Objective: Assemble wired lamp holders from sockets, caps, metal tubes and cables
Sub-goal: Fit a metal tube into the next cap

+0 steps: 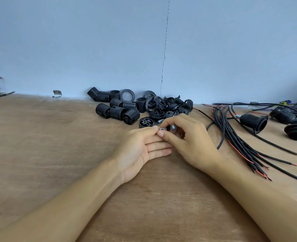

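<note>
Centrally on the wooden table (57, 137), the right hand (191, 142) pinches a small metal tube (161, 128) between curled thumb and forefinger. The left hand (140, 145) lies with fingers straight and together, its index tip touching the tube. Black sockets (119, 110) are heaped at 12 o'clock from the hands, and cables (240, 137) lie at 3 o'clock.

One view only, head-worn. We look forward and down over the counter (60, 154), facing the wall (91, 41) behind the socket pile (119, 109). Wide angle; the counter's back edge bows. Camera sits near: pile at frame centre, counter before it reaching the bottom edge.
</note>
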`<move>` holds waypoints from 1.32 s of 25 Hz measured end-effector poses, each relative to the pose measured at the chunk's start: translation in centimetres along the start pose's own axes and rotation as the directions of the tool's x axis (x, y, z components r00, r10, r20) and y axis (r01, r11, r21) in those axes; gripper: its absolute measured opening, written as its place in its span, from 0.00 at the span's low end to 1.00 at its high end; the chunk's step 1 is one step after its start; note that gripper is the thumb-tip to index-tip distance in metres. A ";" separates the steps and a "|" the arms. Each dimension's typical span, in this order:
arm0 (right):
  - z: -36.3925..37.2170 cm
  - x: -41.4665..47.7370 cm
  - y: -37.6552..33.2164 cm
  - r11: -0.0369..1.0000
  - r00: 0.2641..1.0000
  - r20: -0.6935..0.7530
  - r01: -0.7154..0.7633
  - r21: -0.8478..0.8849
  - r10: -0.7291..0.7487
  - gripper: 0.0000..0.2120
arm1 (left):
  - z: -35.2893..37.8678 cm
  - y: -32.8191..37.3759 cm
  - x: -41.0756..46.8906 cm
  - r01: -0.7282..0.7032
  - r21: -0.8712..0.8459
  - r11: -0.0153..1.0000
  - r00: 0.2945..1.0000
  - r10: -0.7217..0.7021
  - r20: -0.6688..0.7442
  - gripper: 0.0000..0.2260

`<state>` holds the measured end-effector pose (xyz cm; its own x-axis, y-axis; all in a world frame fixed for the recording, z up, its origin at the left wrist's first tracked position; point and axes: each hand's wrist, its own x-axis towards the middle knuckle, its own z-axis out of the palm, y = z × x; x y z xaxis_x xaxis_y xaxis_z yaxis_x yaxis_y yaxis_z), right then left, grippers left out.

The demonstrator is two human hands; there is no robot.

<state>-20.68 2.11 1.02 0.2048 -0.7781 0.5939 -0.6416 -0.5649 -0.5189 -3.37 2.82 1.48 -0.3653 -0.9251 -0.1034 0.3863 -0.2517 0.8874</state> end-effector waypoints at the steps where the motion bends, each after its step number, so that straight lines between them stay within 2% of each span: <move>1: 0.0 0.0 0.0 1.000 1.000 0.009 -0.006 0.002 0.006 0.06 | 0.0 0.0 0.0 -0.002 -0.006 1.000 1.000 0.002 -0.009 0.11; 3: 0.1 -0.1 -0.2 1.000 0.999 0.040 -0.024 -0.010 0.025 0.08 | 0.2 -0.4 0.0 -0.059 0.051 0.997 0.992 0.064 -0.106 0.08; 4: 0.2 -0.2 -0.2 0.999 0.998 0.044 -0.042 -0.016 0.043 0.10 | 0.3 -0.7 0.0 -0.111 0.148 0.983 0.975 0.137 -0.178 0.07; 7: 0.3 -0.2 -0.4 0.992 0.991 0.045 -0.125 0.014 0.125 0.09 | 0.9 -1.4 -0.3 -0.252 0.424 0.870 0.878 0.389 -0.278 0.07; 10: 0.5 0.0 -0.3 0.989 0.984 0.100 -0.150 0.012 0.148 0.02 | 0.9 -1.4 -0.2 -0.323 0.473 0.820 0.811 0.498 -0.308 0.07; 11: 0.5 0.0 -0.2 0.988 0.983 0.096 -0.157 0.002 0.156 0.02 | 0.8 -1.3 -0.1 -0.321 0.483 0.815 0.800 0.506 -0.322 0.07; 16: 0.6 -0.1 0.0 0.977 0.979 0.017 -0.206 0.054 0.205 0.07 | -0.2 -0.8 0.3 -0.250 0.380 0.890 0.832 0.399 -0.387 0.02; 22: -0.1 0.3 -0.3 0.936 0.962 -0.088 -0.228 0.268 0.259 0.08 | -0.3 -0.3 0.3 -0.185 0.109 0.977 0.925 0.211 -0.317 0.05; 25: -0.1 0.4 -0.4 0.849 0.946 -0.011 -0.284 0.446 0.323 0.07 | -0.2 -0.2 0.4 -0.125 -0.049 0.991 0.966 0.110 -0.234 0.10; 28: 0.0 0.4 -0.6 0.767 0.946 0.044 -0.287 0.574 0.321 0.06 | -0.3 -0.1 0.5 -0.109 -0.108 0.988 0.977 0.086 -0.195 0.09; 30: -0.2 0.4 -0.7 0.769 0.954 0.028 -0.258 0.585 0.299 0.04 | -0.4 -0.1 0.5 -0.119 -0.121 0.985 0.974 0.091 -0.209 0.09; 33: -0.2 0.2 -0.9 0.831 0.971 0.015 -0.213 0.514 0.239 0.02 | -0.4 -0.2 0.6 -0.138 -0.125 0.983 0.968 0.108 -0.225 0.08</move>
<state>-20.25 2.48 1.73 0.0561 -0.8946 0.4432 -0.1963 -0.4452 -0.8737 -3.28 2.21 1.08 -0.1213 -0.9869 -0.1060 0.5356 -0.1549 0.8302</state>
